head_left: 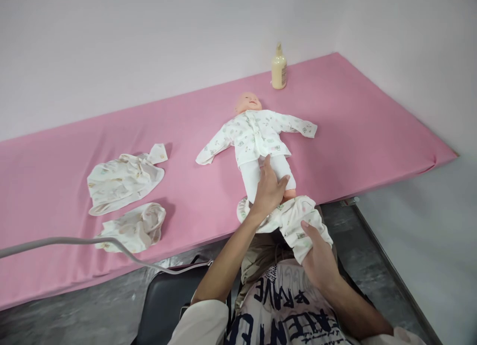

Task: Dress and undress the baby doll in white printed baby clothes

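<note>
Pink sheet [365, 131] over a tabletop, left end out of frame. Baby doll [248, 103] on its back near the front edge, head away from the wearer, in a printed baby shirt [257, 131], both sleeves spread; no doll hands show past the cuffs. Legs white; can't tell whether that is cloth body or leggings. One skin-toned foot partly shows, the other is hidden behind hand and fabric.

Left hand [269, 187] lies over the legs, index finger reaching to the shirt hem, thumb spread away from it; remaining fingers mostly hidden, pressure can't be told. Right hand [321, 258] has printed baby trousers [294, 218] held between thumb on top and fingers buried in or under the cloth, so their exact placement can't be seen. Trousers bunched at the doll's feet, part hanging past the sheet edge over the wearer's lap.

Left side: crumpled printed garment [124, 181], another bundled garment [130, 229] just nearer, type unclear on both. Grey cable [70, 240] crosses in front of the nearer one. Pump bottle [278, 72] at the back, label unreadable. Black chair [173, 298] cut off below; wearer's lettered top [283, 305] also cropped, words partial.
</note>
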`<state>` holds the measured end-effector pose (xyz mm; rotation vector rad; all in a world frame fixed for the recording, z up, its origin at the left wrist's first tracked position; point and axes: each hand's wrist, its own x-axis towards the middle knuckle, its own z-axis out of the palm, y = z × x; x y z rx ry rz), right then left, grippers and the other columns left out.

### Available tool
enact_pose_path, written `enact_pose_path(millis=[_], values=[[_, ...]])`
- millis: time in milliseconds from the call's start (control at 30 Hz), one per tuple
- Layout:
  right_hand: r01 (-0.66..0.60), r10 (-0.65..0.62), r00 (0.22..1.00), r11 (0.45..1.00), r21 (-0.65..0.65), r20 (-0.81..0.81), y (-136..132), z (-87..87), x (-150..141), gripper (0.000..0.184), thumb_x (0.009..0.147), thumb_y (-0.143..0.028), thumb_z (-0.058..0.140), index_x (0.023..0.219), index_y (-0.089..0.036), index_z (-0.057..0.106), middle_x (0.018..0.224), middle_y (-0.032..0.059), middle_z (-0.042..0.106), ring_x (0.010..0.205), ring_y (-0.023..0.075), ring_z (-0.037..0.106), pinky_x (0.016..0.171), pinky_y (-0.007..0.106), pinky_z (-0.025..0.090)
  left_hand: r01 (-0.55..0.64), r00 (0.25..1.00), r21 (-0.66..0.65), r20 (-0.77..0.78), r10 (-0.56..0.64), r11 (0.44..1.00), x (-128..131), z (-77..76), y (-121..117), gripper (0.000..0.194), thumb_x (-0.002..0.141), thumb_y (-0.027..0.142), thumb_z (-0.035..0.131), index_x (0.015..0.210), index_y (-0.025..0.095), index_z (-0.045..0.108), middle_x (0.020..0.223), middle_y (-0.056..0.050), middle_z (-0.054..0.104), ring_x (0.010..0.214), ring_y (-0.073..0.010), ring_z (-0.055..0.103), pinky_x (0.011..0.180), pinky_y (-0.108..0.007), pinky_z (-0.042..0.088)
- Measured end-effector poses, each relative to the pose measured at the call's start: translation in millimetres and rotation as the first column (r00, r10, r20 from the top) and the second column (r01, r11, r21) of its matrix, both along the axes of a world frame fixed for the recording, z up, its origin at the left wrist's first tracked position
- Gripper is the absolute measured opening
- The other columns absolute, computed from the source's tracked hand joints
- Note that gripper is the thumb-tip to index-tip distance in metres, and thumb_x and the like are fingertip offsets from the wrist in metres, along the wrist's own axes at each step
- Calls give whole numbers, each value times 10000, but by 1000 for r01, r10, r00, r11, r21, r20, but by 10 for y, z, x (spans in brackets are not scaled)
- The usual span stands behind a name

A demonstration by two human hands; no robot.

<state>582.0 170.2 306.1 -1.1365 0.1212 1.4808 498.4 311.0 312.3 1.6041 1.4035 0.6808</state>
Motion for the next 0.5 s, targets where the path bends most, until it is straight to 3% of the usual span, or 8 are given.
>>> enact_pose_path(millis=[167,267,400,500], values=[[-13,19,998,993,115,-52,232,-35,-3,376,681,-340,807,1029,-250,698,1064,21,738,1085,219,669,843,307,586,4,1000,26,11,-4,1000,-27,-60,-39,758,881,267,583,1522,207,182,1588,-159,274,1488,-282,257,1203,-462,254],[-12,18,999,989,145,-43,302,-2,-38,395,645,-335,816,1013,-244,702,1057,23,737,1130,228,646,868,316,581,-8,1000,3,6,8,1000,-40,-48,-49,715,890,256,555,1510,195,206,1539,-174,343,1397,-301,397,1146,-483,341],[-28,30,997,999,-30,72,217,45,-138,279,602,-320,851,829,-236,713,1050,35,742,1125,224,647,914,289,558,-23,998,32,-49,24,999,-22,-32,-58,655,879,195,533,1474,178,262,1470,-164,415,1306,-298,481,1095,-488,391],[-59,90,982,981,-182,164,127,74,-181,288,588,-303,874,826,-219,738,1042,55,750,1125,255,648,932,317,552,-1,995,65,-102,7,998,-17,-50,-81,644,883,183,507,1475,159,254,1464,-173,413,1325,-311,456,1090,-494,389]])
